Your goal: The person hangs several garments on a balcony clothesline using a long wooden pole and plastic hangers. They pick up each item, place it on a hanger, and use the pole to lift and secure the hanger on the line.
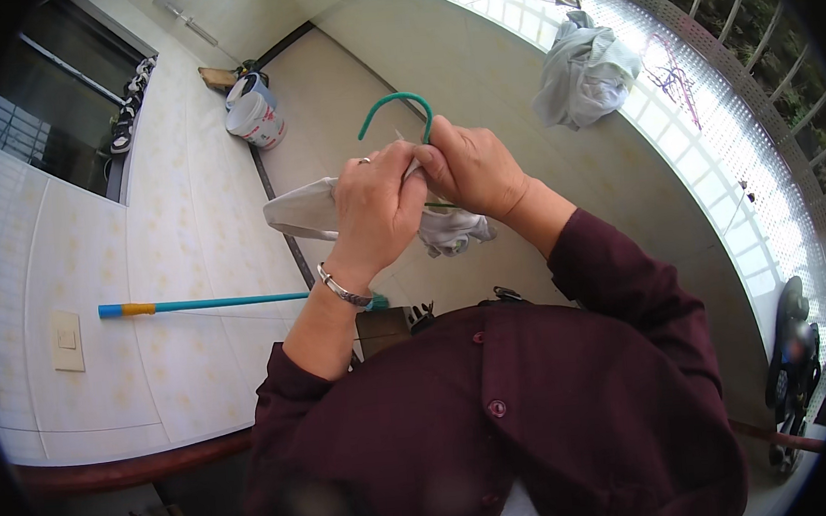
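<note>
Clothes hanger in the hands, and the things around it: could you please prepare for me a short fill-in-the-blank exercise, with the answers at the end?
1. The right hand grips the clothes hanger just below its ____.
2. The silver bangle is on the person's ____ wrist.
3. The bunched pale grey cloth lies on the ledge to the person's ____.
4. The switch plate is fixed to the ____.

Missing words: hook; left; right; wall.
</note>
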Motion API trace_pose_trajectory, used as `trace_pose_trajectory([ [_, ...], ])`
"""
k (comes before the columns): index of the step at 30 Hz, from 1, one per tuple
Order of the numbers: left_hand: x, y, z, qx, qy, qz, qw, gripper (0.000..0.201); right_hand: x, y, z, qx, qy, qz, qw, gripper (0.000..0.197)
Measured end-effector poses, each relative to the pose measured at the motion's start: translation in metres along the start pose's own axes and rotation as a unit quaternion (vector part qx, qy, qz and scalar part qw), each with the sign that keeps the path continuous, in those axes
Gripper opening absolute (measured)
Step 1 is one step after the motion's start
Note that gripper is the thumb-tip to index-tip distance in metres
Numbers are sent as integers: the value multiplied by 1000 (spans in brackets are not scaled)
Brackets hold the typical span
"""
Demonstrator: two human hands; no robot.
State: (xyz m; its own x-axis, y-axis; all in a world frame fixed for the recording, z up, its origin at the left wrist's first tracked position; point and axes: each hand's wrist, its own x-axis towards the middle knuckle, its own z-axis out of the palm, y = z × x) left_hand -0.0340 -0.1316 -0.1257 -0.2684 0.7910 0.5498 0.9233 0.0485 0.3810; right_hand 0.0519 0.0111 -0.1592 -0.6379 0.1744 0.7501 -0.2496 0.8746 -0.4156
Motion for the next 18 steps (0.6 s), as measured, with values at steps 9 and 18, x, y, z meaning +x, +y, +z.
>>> trace_pose_trajectory([
  [9, -8, -9, -1, -5, 82, -184, 979, 32, 8, -16, -32, 67, 131, -82, 986, 23],
  [18, -20, -9, -19, -179, 124, -184, 958, 19, -98, 24, 15, 235, -74, 341, 907, 26],
])
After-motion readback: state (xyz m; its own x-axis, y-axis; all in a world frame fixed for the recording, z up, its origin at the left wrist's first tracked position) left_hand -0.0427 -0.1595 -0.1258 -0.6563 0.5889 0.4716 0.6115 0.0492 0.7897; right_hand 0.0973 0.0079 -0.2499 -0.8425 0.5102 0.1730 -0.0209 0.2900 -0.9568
